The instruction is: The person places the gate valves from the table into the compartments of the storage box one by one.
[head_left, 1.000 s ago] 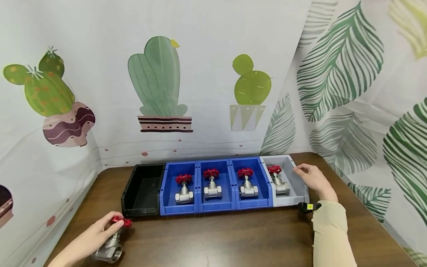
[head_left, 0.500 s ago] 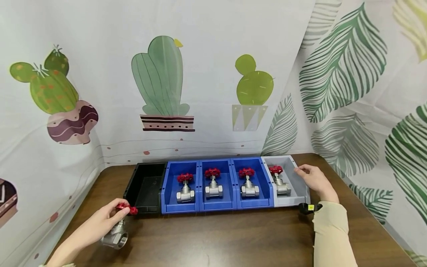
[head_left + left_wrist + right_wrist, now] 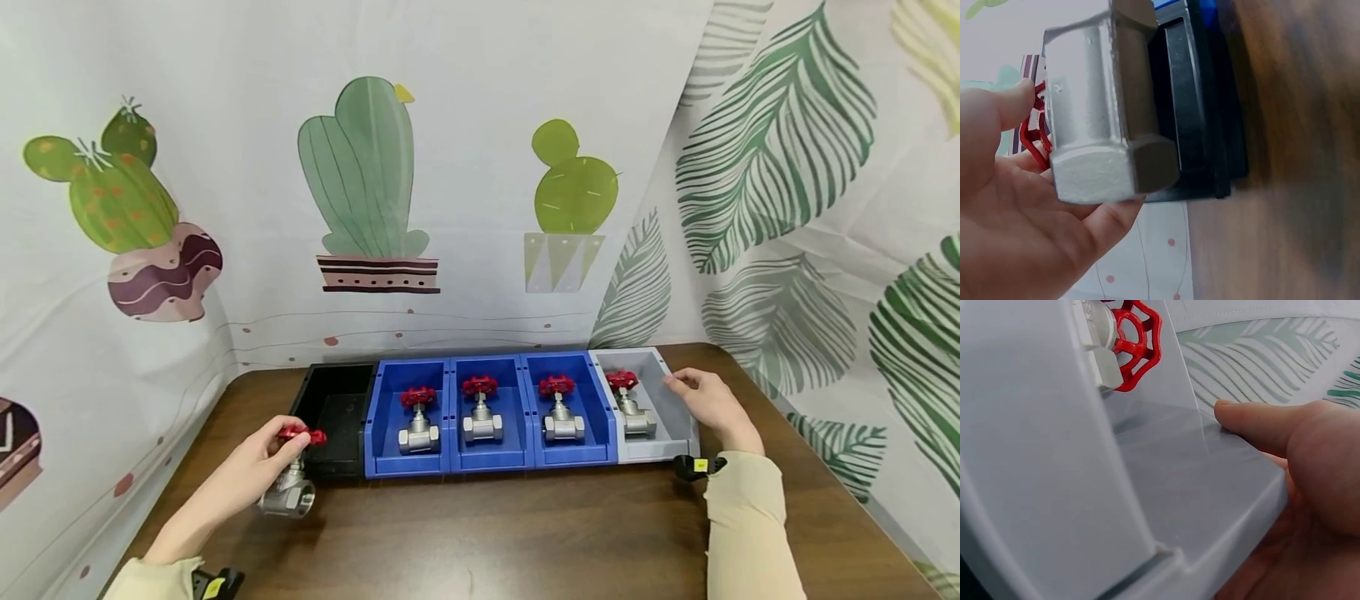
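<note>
My left hand holds a steel gate valve by its red handwheel, close in front of the black bin. In the left wrist view the hex-ended valve body hangs beside the palm, with the bin's black wall behind it. My right hand grips the right side wall of the grey bin. In the right wrist view the thumb lies at that wall's rim while the other fingers sit outside it. Inside the grey bin, another gate valve leans against the left wall.
Three blue bins stand in a row between the black and grey ones. Each has one red-wheeled gate valve in it. The row stands on a brown wooden table, with a cactus-printed cloth behind.
My left hand has carried the gate valve forward and to the right, up to the front of the black bin. The right hand stays at the grey bin's wall.
</note>
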Available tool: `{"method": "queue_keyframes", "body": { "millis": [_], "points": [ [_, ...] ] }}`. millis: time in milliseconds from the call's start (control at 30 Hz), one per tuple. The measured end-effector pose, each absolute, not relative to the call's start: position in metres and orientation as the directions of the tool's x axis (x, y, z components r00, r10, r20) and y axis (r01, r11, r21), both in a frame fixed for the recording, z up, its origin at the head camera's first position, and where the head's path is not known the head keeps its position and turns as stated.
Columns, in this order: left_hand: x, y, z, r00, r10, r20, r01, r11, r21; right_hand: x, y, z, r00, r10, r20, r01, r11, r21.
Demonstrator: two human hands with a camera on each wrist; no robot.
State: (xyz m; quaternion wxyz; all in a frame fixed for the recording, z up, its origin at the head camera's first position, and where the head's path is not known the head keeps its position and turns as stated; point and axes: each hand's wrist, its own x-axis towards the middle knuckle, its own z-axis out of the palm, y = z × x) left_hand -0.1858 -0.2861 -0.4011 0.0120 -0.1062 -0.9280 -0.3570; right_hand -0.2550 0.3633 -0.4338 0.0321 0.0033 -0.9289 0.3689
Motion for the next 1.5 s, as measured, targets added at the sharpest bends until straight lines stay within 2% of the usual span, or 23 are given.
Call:
{"method": "queue_keyframes", "body": {
  "millis": [233,633,967,1500],
  "points": [
    [-0.204,-0.276,-0.396,-0.976,0.177,0.128,0.218,0.733,0.644,-0.255,0.363,-0.434,-0.998,0.022,0.063,-0.027,0.731,-0.682],
    [-0.231,-0.261,-0.397,-0.983,0.145,0.11,0.181,0.723,0.667,-0.257,0.362,-0.434,-0.998,0.012,0.062,-0.035,0.72,-0.693],
    [-0.253,-0.253,-0.402,-0.991,0.124,0.052,0.128,0.757,0.641,-0.257,0.364,-0.434,-0.998,0.019,0.056,-0.025,0.716,-0.697],
    [-0.271,-0.247,-0.42,-0.992,0.123,-0.001,0.095,0.778,0.621,-0.256,0.363,-0.434,-0.998,0.028,0.063,-0.023,0.721,-0.692]
  ]
}}
